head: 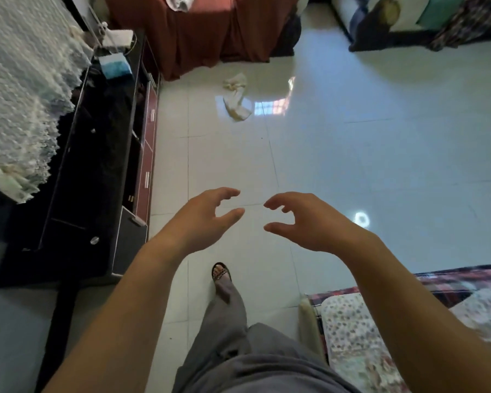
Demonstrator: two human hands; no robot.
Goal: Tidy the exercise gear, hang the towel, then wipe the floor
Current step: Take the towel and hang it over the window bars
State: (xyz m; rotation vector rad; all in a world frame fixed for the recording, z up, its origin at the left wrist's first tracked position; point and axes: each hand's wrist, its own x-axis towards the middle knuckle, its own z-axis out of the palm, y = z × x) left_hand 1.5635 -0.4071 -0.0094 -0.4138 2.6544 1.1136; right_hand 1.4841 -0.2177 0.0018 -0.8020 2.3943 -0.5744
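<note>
A crumpled white towel lies on the glossy white tiled floor, well ahead of me near a rust-red draped piece of furniture. My left hand and my right hand are both held out in front of me above the floor, facing each other a short gap apart. Their fingers are loosely curled and hold nothing. The towel is far beyond both hands. No exercise gear shows in the frame.
A long black low cabinet runs along the left, with a white lace cloth draped over something on it. The rust-red cover hangs at the back. A bed stands far right; a floral mattress is near right. My sandalled foot steps forward.
</note>
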